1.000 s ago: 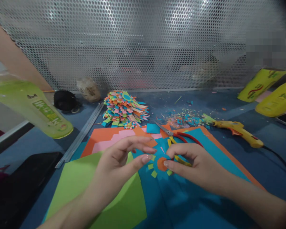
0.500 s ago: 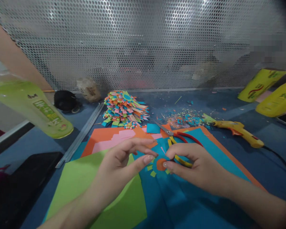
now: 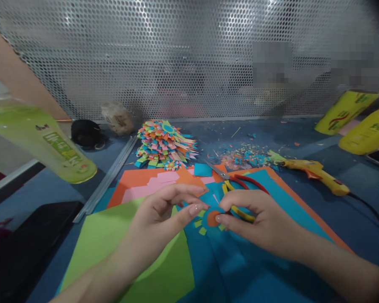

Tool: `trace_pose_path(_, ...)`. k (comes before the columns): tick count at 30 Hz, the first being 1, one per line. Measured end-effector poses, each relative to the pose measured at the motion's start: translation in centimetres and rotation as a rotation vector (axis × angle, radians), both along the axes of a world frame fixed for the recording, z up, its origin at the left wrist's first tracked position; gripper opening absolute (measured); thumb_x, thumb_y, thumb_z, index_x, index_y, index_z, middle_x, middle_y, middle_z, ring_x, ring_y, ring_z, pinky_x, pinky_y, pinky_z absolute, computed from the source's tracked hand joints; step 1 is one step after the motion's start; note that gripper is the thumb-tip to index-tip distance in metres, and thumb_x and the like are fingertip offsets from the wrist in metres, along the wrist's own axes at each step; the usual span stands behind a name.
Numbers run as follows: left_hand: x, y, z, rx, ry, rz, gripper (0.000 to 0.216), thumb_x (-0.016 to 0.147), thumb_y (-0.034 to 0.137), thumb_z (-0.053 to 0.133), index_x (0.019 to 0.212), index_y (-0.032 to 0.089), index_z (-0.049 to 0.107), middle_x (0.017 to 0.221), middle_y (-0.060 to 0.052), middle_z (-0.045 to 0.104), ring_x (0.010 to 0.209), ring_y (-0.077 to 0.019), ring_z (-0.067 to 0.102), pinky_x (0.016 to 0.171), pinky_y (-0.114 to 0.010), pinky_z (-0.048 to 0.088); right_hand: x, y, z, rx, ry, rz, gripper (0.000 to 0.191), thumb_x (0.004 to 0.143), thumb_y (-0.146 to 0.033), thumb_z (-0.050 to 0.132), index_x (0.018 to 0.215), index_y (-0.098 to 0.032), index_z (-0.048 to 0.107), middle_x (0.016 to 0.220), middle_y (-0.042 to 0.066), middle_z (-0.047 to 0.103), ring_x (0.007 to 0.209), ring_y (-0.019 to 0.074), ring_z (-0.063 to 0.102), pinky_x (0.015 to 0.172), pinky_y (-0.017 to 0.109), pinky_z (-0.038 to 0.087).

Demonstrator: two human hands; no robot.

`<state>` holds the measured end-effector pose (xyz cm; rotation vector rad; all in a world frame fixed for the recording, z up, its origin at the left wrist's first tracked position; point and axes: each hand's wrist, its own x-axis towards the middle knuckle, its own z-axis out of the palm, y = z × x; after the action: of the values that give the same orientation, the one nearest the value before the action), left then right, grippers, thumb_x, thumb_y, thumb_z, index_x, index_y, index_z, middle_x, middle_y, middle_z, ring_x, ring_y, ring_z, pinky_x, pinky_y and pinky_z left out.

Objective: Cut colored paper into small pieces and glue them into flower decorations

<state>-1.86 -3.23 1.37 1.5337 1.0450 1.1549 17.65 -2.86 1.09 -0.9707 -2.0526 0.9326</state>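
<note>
Paper flower (image 3: pixel 212 219), well forward of the bench's (image 3: pixel 303 145) back edge, likely wanted light rim pressure; the right hand (image 3: pixel 259 214) pinched it, the left hand's (image 3: pixel 162 214) grip unclear.

Single head cam, worn by the person, looks fwd & down over the bench (image 3: pixel 306 141) from its near side. L grip (image 3: pixel 159 212) & R grip (image 3: pixel 260 216) are close to the lens, just below mid-frame, forearms (image 3: pixel 109 265) entering from bottom L & R. Perforated panel (image 3: pixel 189 63) fills the top, farther off. Wide FOV: green bottle (image 3: pixel 34 132) cut by L edge, yellow bottle (image 3: pixel 368 131) by R.
</note>
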Motion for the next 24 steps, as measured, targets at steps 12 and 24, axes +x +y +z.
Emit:
trace_pose_path(12,0.10,-0.17,0.25,-0.052,-0.052,0.021,0.007,0.070,0.015,0.071,0.075,0.019,0.070,0.070,0.002,0.069,0.063,-0.0080,0.063,0.062,-0.015,0.053,0.19,-0.04,-0.35,0.030,0.027,0.013,0.013,0.083,-0.023,0.057,0.070,-0.023,0.056,0.066,-0.003,0.060,0.063,0.0115,0.057,0.060,0.022,0.046)
trace_pose_path(24,-0.07,-0.12,0.06,-0.107,-0.134,-0.015,0.012,0.068,0.013,0.074,0.076,0.022,0.071,0.067,0.005,0.069,0.064,-0.0053,0.065,0.063,-0.010,0.052,0.10,0.09,-0.19,0.134,-0.025,0.029,0.017,0.084,-0.020,0.055,0.067,-0.020,0.054,0.063,-0.003,0.057,0.060,0.0100,0.054,0.058,0.021,0.042)
